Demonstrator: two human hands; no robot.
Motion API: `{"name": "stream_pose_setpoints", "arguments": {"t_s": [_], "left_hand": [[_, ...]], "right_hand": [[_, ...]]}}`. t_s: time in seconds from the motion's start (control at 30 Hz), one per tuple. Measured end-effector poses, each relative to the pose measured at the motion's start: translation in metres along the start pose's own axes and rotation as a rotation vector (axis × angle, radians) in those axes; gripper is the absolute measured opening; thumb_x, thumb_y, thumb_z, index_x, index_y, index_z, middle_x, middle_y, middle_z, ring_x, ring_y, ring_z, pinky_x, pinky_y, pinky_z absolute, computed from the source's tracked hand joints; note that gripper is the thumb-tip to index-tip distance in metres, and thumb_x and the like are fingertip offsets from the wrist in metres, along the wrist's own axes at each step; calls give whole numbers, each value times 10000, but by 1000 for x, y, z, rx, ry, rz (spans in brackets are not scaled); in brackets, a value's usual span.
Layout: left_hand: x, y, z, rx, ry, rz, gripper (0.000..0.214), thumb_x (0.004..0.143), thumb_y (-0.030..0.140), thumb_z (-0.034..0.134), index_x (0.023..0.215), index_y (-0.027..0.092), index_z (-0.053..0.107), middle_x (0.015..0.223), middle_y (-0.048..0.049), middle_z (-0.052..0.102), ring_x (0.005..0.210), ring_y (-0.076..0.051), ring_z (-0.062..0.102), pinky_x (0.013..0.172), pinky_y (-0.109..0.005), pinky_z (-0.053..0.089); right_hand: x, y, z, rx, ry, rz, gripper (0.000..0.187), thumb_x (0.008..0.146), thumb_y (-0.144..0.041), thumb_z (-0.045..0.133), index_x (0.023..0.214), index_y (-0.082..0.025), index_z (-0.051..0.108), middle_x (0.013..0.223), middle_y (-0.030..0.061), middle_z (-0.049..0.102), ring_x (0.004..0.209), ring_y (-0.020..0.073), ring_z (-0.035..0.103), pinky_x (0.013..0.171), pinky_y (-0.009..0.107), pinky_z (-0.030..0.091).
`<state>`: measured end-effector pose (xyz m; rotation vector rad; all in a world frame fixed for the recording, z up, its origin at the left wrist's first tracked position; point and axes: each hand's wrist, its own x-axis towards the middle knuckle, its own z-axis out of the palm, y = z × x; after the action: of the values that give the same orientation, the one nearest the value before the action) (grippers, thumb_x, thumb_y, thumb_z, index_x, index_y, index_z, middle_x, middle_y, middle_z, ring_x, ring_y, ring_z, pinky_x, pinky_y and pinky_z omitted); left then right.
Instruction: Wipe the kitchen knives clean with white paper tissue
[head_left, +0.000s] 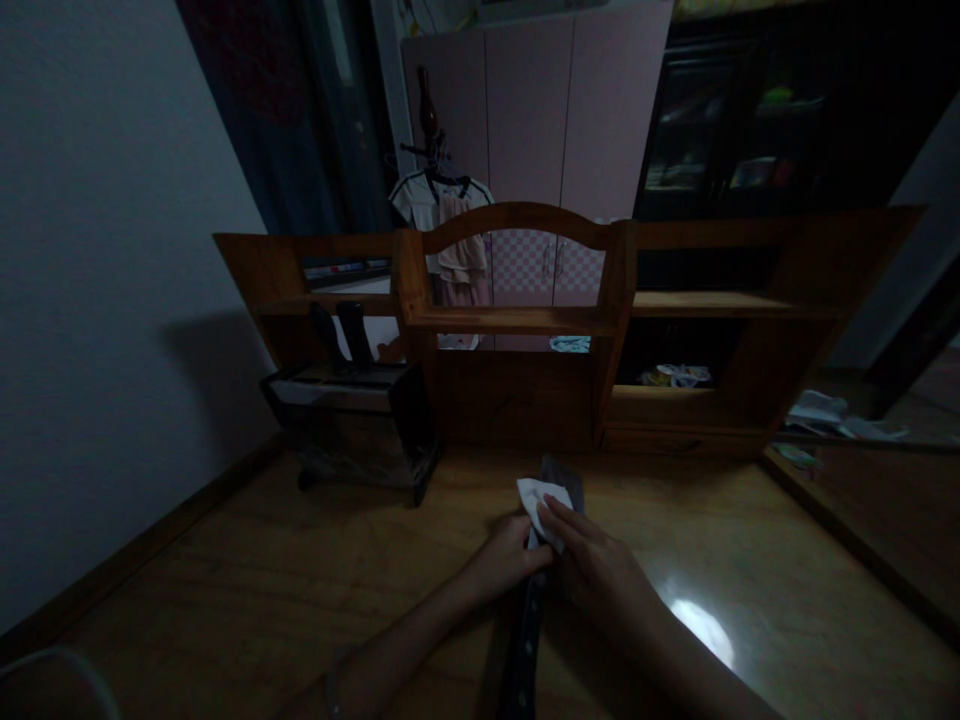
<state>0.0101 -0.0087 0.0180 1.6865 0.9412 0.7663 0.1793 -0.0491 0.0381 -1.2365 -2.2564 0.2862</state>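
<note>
Low in the middle of the view, I hold a flat-bladed tool with a long, riveted black handle (527, 640). Its broad grey blade (564, 478) points away from me. Part of the blade is covered, so I cannot tell the tool's exact kind. My left hand (504, 556) is closed around it where handle and blade meet. A white tissue (541, 500) lies against the blade, pinched under the fingers of my right hand (600, 565). Both hands are close together above the wooden tabletop (375, 580), and the right palm's underside is hidden.
A wooden shelf unit (517, 320) spans the table's back. At left stands a dark rack (345, 420) with black handles (356, 335) sticking up, near the pale wall (127, 300). Hanging clothes (457, 220) and a pink wardrobe (529, 120) are behind. The room is dim.
</note>
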Motion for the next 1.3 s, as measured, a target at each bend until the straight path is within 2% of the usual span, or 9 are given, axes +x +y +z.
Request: {"name": "stream_pose_setpoints", "arguments": {"t_s": [0.23, 0.57, 0.77, 1.0, 1.3], "left_hand": [[0, -3, 0, -22, -1, -9, 182, 695, 158, 546, 855, 109, 616, 813, -21, 616, 749, -159, 551, 620, -214, 393], [-1, 0, -1, -45, -16, 5, 167, 696, 149, 547, 844, 104, 610, 795, -15, 608, 725, -145, 539, 613, -208, 385], [2, -8, 1, -55, -13, -15, 174, 698, 160, 555, 850, 103, 617, 786, -20, 605, 728, -150, 539, 607, -208, 386], [0, -5, 0, -44, -11, -24, 162, 704, 164, 551, 841, 106, 614, 764, -13, 602, 697, -141, 534, 585, -203, 378], [1, -8, 0, 6, 7, 1, 177, 693, 152, 551, 848, 102, 621, 791, -23, 613, 725, -152, 547, 610, -213, 392]], "right_hand": [[1, -3, -4, 5, -13, 12, 605, 833, -67, 406, 1403, -268, 386, 1445, 74, 387, 1231, 242, 488, 989, 383, 459], [1, -3, -3, -7, -33, 17, 609, 829, -56, 409, 1409, -238, 378, 1451, 89, 375, 1255, 238, 462, 1007, 388, 442], [0, -1, -1, 1, -4, 1, 607, 828, -65, 417, 1404, -254, 386, 1443, 74, 391, 1238, 240, 482, 994, 397, 454], [0, -2, -3, -4, -6, 2, 605, 843, -69, 407, 1411, -274, 366, 1446, 72, 385, 1245, 240, 474, 993, 410, 452], [2, -4, -5, -20, -12, 1, 570, 849, -76, 389, 1396, -234, 399, 1439, 83, 396, 1251, 233, 468, 1002, 390, 448]]}}
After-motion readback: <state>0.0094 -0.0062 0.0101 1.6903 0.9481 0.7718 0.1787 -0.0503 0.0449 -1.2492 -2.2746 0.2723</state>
